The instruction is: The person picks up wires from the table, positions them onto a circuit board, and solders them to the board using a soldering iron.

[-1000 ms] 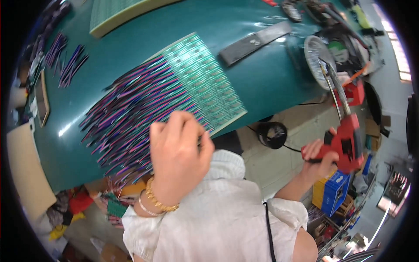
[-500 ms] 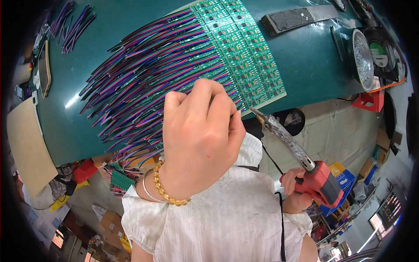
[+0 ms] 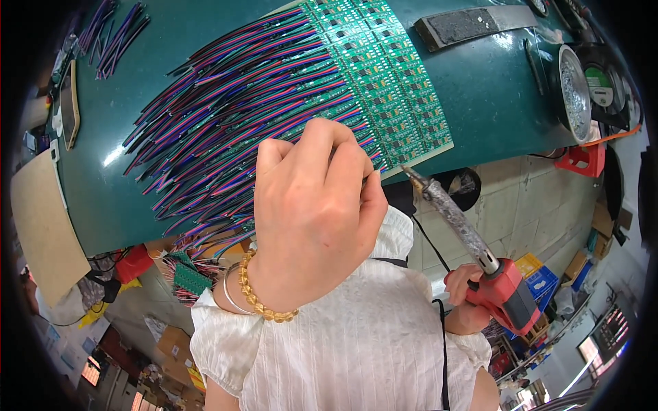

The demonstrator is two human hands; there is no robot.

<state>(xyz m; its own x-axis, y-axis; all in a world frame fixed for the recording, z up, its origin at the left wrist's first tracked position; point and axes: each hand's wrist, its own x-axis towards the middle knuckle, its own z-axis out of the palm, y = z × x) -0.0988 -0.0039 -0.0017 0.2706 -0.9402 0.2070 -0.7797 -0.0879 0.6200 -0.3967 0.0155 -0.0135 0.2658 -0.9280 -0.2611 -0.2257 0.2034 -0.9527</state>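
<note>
Green circuit boards (image 3: 404,89) lie joined in a panel on the bench, with rows of small black chips. Bundles of thin coloured wires (image 3: 226,103) run left from it in many strands. My left hand (image 3: 315,198) is closed in a pinch over the wires at the panel's near edge; its fingertips and whatever they grip are hidden. In my right hand (image 3: 465,301) is a soldering iron (image 3: 466,229) with a red and black handle, its fingers wrapped round the grip. The iron's tip points up-left, close to the panel's near corner and right of my left fingertips.
The green bench mat (image 3: 493,103) ends just beyond my body. A dark bar (image 3: 473,26) lies at the back right, near a metal bowl (image 3: 573,92) of silvery bits and a wire spool (image 3: 603,89). Loose wires (image 3: 123,41) and a phone (image 3: 70,103) are at left.
The soldering iron has moved slightly right and its tip has drawn a little away from my left fingertips. My left hand has stayed almost in place.
</note>
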